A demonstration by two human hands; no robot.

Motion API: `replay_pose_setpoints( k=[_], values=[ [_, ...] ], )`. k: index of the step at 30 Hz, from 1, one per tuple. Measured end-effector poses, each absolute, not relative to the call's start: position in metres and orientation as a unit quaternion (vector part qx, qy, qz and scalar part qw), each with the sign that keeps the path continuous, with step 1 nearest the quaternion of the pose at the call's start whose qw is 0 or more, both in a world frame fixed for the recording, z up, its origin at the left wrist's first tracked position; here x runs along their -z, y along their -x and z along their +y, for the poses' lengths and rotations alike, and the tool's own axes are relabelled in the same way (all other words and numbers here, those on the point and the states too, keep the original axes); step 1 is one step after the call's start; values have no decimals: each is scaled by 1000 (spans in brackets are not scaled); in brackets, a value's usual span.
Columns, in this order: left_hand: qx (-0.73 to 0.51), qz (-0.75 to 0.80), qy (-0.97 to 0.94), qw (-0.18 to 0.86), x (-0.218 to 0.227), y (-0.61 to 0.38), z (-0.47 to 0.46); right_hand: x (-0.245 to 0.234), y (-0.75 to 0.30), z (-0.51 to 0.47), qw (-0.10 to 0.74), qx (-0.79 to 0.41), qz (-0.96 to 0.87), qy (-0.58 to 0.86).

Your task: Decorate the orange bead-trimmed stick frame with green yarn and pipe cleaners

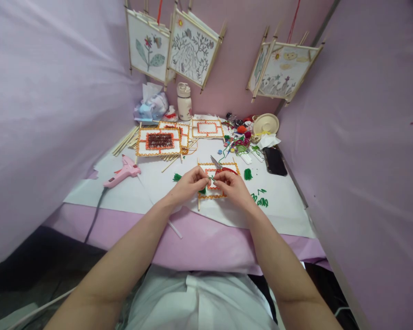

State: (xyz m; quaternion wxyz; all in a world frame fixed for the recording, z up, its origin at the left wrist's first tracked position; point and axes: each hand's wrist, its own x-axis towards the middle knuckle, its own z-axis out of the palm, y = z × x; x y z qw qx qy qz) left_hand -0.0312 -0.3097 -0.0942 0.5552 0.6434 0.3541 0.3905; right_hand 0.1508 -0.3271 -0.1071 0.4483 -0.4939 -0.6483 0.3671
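Above the near panel, my left hand and my right hand almost meet, thumbs and fingers pinched on a short green yarn strand. Both hands are closed. Beneath them lies a white panel with an orange yarn border and a red inner rectangle, partly covered by the hands. Red-handled scissors stick out behind my right fingers; whether they rest on the panel or in the hand I cannot tell. Green yarn bundles lie on both sides, one to the right and one to the left.
A pink glue gun lies at left, its cord trailing off the table. Similar bordered panels and thin sticks are behind. A bottle, coloured craft bits, a black phone and green snippets stand around. Decorated lanterns hang above.
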Motion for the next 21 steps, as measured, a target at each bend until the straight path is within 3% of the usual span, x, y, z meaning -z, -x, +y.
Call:
replay_pose_setpoints(
  k=[10,21],
  values=[
    [-391,353,-635,565,93,32,-308,105,-150,-330,482,-382,-640,461],
    [-411,456,-717,330,97,30,-310,103,-153,-328,569,-409,-534,474]
  ],
)
